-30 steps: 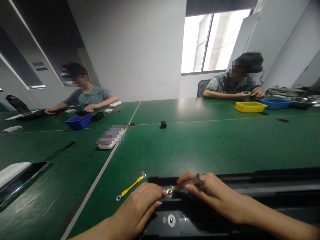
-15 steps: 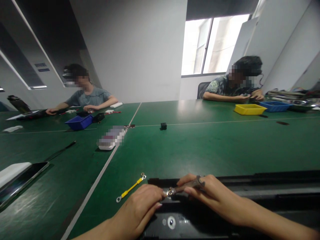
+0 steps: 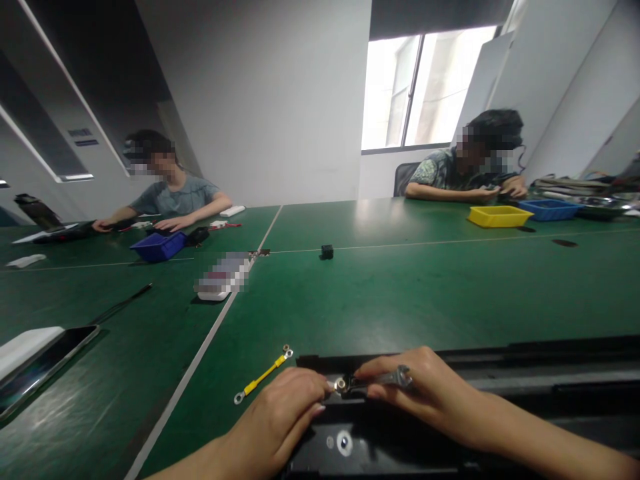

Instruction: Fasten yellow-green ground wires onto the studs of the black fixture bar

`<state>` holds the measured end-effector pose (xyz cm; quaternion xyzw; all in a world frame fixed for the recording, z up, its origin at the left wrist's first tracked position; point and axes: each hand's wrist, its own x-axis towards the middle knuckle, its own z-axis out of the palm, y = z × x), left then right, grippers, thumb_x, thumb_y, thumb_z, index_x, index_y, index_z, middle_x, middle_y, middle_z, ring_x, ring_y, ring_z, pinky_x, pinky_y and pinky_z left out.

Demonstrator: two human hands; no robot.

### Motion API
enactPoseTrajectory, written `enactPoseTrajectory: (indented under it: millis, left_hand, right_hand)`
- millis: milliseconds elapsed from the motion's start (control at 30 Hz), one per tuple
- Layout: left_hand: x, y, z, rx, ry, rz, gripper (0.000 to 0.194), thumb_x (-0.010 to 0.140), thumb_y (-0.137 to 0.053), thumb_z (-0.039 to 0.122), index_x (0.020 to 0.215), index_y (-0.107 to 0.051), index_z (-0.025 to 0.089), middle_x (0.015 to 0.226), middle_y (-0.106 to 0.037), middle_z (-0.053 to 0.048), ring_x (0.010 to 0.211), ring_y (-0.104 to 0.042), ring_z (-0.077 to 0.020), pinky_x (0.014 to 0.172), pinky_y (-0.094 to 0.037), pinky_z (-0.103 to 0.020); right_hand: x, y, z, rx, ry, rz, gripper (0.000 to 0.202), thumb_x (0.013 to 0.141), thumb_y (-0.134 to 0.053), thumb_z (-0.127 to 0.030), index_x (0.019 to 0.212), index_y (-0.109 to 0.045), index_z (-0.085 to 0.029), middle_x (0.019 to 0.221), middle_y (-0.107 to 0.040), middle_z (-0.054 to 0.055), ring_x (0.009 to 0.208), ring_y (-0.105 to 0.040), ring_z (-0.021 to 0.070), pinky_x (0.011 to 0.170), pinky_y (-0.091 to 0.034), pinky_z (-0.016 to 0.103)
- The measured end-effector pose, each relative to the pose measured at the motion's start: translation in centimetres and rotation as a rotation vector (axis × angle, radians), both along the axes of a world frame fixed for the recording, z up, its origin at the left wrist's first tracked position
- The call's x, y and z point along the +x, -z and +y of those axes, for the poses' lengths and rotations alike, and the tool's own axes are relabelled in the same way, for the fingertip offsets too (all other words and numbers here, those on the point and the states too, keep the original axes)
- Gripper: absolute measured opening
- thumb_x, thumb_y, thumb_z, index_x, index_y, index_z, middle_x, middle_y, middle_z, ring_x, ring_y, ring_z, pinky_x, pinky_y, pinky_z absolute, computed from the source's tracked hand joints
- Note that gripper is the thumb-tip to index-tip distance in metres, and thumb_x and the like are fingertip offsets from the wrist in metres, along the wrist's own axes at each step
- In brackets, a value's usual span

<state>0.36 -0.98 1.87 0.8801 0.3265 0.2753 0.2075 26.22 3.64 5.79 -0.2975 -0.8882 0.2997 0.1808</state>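
My right hand (image 3: 417, 383) is closed around a small metal wrench (image 3: 395, 377), whose open-jaw end points right. Its other end lies beside a nut (image 3: 341, 384) on the black metal housing (image 3: 390, 440). My left hand (image 3: 293, 403) has its fingers pinched at a ring terminal (image 3: 331, 387) next to the nut; the rest of that lead is hidden under the fingers. On the table left of the housing lies a yellow cable (image 3: 264, 376) with ring terminals at its ends, and a small nut or washer (image 3: 286, 348) by its upper end.
A phone (image 3: 47, 370), a white device (image 3: 223, 277) and a small black cube (image 3: 327, 252) sit on the green table (image 3: 410, 287). Farther off are a blue bin (image 3: 159, 247), a yellow bin (image 3: 500, 217) and another blue bin (image 3: 553, 211). Two people sit across the table.
My right hand's wrench has turned slightly and its near end has shifted off the nut, which shows more. My left hand stays put. The co-worker at left has moved a hand.
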Motion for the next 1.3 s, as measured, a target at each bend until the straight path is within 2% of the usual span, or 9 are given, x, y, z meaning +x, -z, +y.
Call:
enactPoseTrajectory:
  millis: [633, 933, 1200, 1300]
  left_hand:
    - [0.0, 0.0, 0.1, 0.026, 0.003, 0.0, 0.02, 0.097, -0.036, 0.016, 0.108, -0.052, 0.017, 0.105, -0.063, -0.009, 0.1, -0.058, -0.0215, 0.09, -0.048, -0.033]
    - [0.0, 0.0, -0.1, 0.013, -0.006, 0.011, 0.022, 0.098, -0.036, 0.016, 0.111, -0.053, 0.018, 0.107, -0.063, -0.008, 0.102, -0.058, -0.0215, 0.092, -0.047, -0.033]
    - [-0.1, -0.1, 0.0, -0.02, 0.008, 0.013, 0.023, 0.097, -0.038, 0.013, 0.116, -0.05, 0.019, 0.112, -0.061, -0.007, 0.106, -0.056, -0.0206, 0.096, -0.044, -0.032]
    - [-0.1, -0.1, 0.0, -0.029, 0.003, 0.011, 0.024, 0.096, -0.039, 0.012, 0.116, -0.05, 0.02, 0.113, -0.06, -0.007, 0.107, -0.055, -0.0202, 0.097, -0.043, -0.032]
  right_hand:
    - [0.1, 1.0, 0.0, 0.152, -0.099, 0.019, 0.027, 0.096, -0.048, -0.036, 0.11, -0.063, -0.02, 0.09, -0.072, 0.005, 0.077, -0.067, 0.0148, 0.07, -0.046, 0.023]
    - [0.1, -0.6, -0.6, 0.037, -0.01, -0.058, 0.034, 0.099, -0.033, -0.034, 0.107, -0.062, -0.018, 0.088, -0.069, 0.005, 0.079, -0.064, 0.0171, 0.073, -0.045, 0.027]
    - [0.2, -0.2, -0.4, -0.006, 0.023, -0.044, 0.035, 0.099, -0.029, -0.035, 0.118, -0.054, -0.019, 0.098, -0.067, 0.006, 0.088, -0.063, 0.0196, 0.08, -0.044, 0.032]
    - [0.2, -0.2, -0.3, -0.041, 0.035, -0.04, 0.034, 0.1, -0.029, -0.036, 0.115, -0.055, -0.02, 0.098, -0.066, 0.005, 0.088, -0.062, 0.0193, 0.081, -0.044, 0.033]
